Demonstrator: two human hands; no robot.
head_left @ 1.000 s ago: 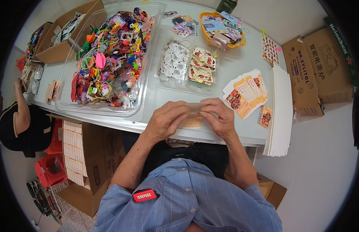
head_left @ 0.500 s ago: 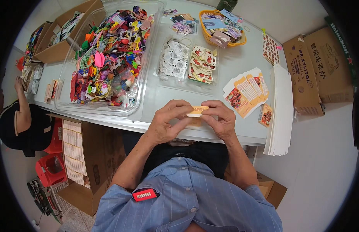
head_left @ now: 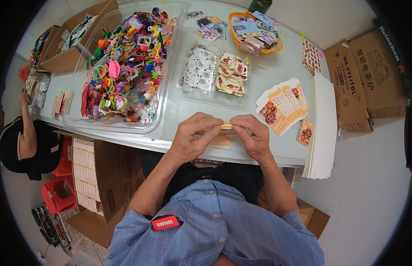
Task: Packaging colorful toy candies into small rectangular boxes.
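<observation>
Between the fingertips of my left hand [head_left: 194, 136] and my right hand [head_left: 252, 135] is a small flat orange-and-white carton [head_left: 226, 126], gripped at its two ends above the table's front edge. It now shows mostly a narrow edge. Below it, an orange patch [head_left: 221, 141] shows at the tabletop; I cannot tell whether it is another carton or a reflection. To the right of my right hand lie a fan of flat orange-and-white cartons [head_left: 283, 107] and one small filled-looking carton [head_left: 304, 133] with a fruit picture.
A clear bin [head_left: 158, 116] of colourful trinkets stands left. Beyond my hands are tubs of white packets [head_left: 199, 67] and red-printed cards [head_left: 232, 74], plus a yellow basket [head_left: 279, 48]. White sheets [head_left: 320, 133] stack at the right edge. Another person [head_left: 28, 144] sits far left.
The carton has tipped in my fingers, so its printed face shows less and a thin edge shows more. My fingertips have drawn slightly closer along it.
</observation>
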